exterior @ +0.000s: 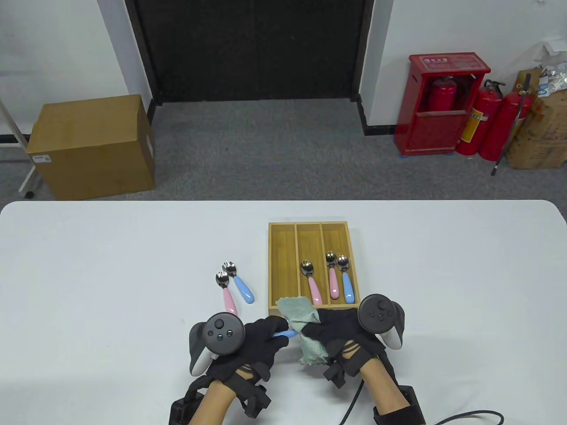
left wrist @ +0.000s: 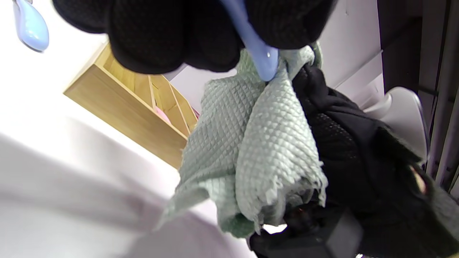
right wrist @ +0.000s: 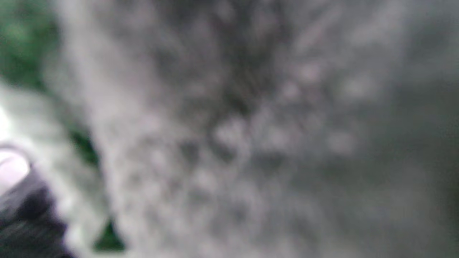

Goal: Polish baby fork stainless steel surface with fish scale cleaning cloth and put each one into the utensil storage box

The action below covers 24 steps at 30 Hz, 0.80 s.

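The fingers of the left hand are curled round the blue handle of a baby fork, whose head is hidden inside the cleaning cloth. The cloth is bunched round the fork and gripped by the curled fingers of the right hand, just in front of the storage box. In the right wrist view only blurred cloth weave is seen. Three forks are held in the box: a pink one in the middle compartment, a pink one and a blue one in the right. Two more, pink and blue, are laid on the table left of the box.
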Available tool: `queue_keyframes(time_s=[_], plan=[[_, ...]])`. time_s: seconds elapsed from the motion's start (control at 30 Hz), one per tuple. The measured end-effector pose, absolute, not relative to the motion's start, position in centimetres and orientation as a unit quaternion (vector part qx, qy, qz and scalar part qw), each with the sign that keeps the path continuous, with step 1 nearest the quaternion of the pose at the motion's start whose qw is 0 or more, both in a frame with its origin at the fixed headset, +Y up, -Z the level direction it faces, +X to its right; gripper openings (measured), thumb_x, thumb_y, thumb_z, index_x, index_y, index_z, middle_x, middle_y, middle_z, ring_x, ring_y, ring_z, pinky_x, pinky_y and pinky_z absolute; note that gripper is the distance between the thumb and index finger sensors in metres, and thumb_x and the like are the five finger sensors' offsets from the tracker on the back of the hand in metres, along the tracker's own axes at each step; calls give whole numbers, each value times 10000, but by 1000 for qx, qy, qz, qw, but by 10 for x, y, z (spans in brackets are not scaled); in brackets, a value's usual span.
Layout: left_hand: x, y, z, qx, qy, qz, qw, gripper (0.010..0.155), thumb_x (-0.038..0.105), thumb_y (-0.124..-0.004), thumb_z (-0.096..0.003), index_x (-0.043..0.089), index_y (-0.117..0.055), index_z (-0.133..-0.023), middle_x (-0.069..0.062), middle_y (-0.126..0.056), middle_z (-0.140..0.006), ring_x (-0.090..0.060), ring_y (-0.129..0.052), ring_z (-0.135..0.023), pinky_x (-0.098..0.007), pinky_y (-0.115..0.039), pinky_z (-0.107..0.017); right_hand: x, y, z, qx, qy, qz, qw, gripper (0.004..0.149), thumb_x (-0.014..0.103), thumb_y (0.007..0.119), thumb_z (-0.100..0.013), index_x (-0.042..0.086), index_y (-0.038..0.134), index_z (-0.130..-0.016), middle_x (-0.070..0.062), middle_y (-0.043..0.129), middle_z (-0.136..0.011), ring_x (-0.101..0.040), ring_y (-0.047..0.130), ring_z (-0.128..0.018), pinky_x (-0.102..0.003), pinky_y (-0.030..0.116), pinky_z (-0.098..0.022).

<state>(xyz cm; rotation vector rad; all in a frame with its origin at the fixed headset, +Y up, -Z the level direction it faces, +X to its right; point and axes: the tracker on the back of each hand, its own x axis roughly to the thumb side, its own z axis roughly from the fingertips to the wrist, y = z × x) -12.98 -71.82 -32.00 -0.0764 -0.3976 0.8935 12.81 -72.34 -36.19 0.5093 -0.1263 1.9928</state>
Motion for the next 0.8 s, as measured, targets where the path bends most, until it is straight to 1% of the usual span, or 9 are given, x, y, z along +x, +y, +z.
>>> queue_keyframes(time_s=[0.07,0.2,0.37,0.47,0.53,0.67,0.73,0.8], plan=[[-128,-716,-319,-36,-191,434,880,506,413,-756,-480,214,-736,-945,-59,-932,-682,-248,-958,-510,-593,-697,-596,133,-723,-362,188,-76,829,521,456,358,869,-285,25,1005,-564,-178,1110,-253,-180,1069,46,-453,893,-49],[-122,-714,-319,-35,-195,414,889,519,416,-730,-487,198,-710,-958,-53,-923,-686,-235,-956,-514,-588,-701,-595,140,-723,-362,175,-85,835,514,436,340,877,-287,33,1002,-570,-180,1099,-278,-199,1059,19,-468,884,-81],[-120,-715,-321,-36,-186,403,895,525,410,-724,-489,184,-699,-961,-57,-919,-685,-237,-954,-513,-590,-700,-592,146,-726,-362,150,-95,850,496,415,291,887,-296,30,974,-606,-192,1082,-347,-232,1063,-45,-492,874,-128],[-125,-713,-323,-25,-165,386,907,526,405,-712,-491,191,-680,-971,-54,-905,-703,-240,-945,-532,-594,-690,-602,153,-730,-362,119,-104,855,495,412,272,893,-304,26,956,-628,-203,1069,-385,-249,1062,-82,-505,867,-153],[-129,-710,-329,-14,-136,386,912,530,400,-698,-497,201,-655,-987,-50,-890,-730,-241,-936,-560,-596,-679,-616,160,-734,-363,104,-106,850,505,416,276,896,-313,25,947,-640,-205,1064,-400,-248,1061,-90,-506,866,-162],[-129,-706,-356,-38,-73,366,927,564,357,-677,-503,193,-582,-1034,-62,-843,-819,-280,-910,-662,-617,-643,-636,175,-744,-367,71,-102,822,555,417,275,896,-321,24,940,-651,-212,1058,-415,-259,1059,-108,-514,860,-174],[-126,-702,-372,-35,-53,345,936,570,346,-685,-505,194,-577,-1043,-57,-844,-851,-297,-916,-709,-621,-642,-640,180,-747,-369,64,-103,819,560,420,277,894,-324,23,937,-656,-214,1055,-420,-259,1059,-112,-516,859,-177],[-122,-698,-387,-23,-22,322,946,567,347,-699,-506,198,-590,-1041,-50,-861,-857,-303,-930,-723,-616,-645,-643,184,-750,-370,59,-105,822,556,421,280,892,-328,25,934,-659,-213,1055,-424,-260,1059,-119,-517,859,-182]])
